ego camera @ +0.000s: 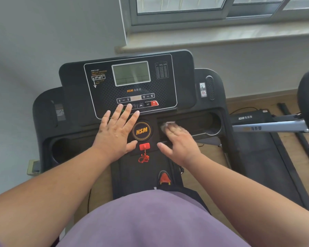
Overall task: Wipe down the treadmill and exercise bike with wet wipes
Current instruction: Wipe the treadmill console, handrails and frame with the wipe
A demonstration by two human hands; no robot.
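The black treadmill console (75, 82) fills the middle of the view, with a grey screen (131, 73) and a round HSM badge (141, 130). My left hand (115, 131) lies flat with spread fingers on the console's lower edge, left of the badge. My right hand (178, 141) presses a white wet wipe (167, 124) onto the right tray (200, 122), fingers over the wipe. A red safety key (144, 146) sits below the badge. The exercise bike (307, 104) shows at the right edge, with its grey frame bar (268, 128).
A round cup holder (61, 150) sits in the left tray. The treadmill belt (137, 177) runs below the console, with an orange shoe (164, 178) on it. A wall and a window sill (203, 40) stand behind. Wooden floor (212, 157) and a cable lie to the right.
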